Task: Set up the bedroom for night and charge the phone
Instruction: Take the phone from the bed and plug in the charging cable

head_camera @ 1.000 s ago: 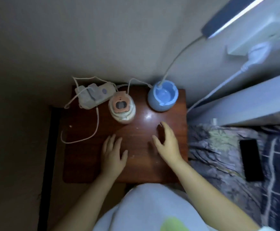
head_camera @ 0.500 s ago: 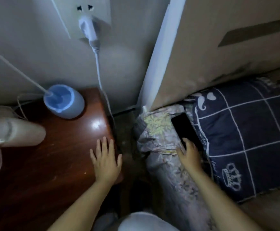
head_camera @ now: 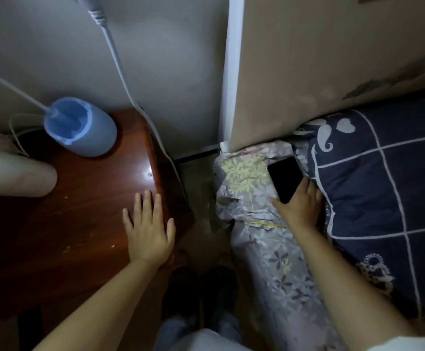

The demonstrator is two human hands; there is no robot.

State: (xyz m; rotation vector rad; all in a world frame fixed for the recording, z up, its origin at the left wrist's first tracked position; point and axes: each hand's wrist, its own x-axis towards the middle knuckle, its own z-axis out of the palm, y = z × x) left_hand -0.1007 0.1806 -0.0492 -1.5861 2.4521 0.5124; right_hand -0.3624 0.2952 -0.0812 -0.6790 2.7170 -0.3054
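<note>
Looking down, I see my left hand (head_camera: 148,230) lying flat and spread on the glossy reddish-brown nightstand (head_camera: 79,211), fingers loosely fanned, holding nothing; beyond it and off to its left stands a rounded blue lamp base (head_camera: 81,127) with a white stalk rising out of frame; further left a pale cylinder (head_camera: 14,173) lies cut off by the edge, so I cannot say what it is; a white cable (head_camera: 130,95) drops along the wall past the table's far corner, just beyond that hand; across the dark gap, my right hand (head_camera: 298,207) rests on the floral, crumpled bedsheet (head_camera: 269,249), thumb and fingers partly curled at the near end of the phone (head_camera: 285,179), a flat black slab; whether it is truly gripped or only touched I cannot tell; the phone's far end lies beyond the fingertips; to that hand's right sits a navy checked pillow (head_camera: 388,186), soft and puffed, its far edge hidden.
</note>
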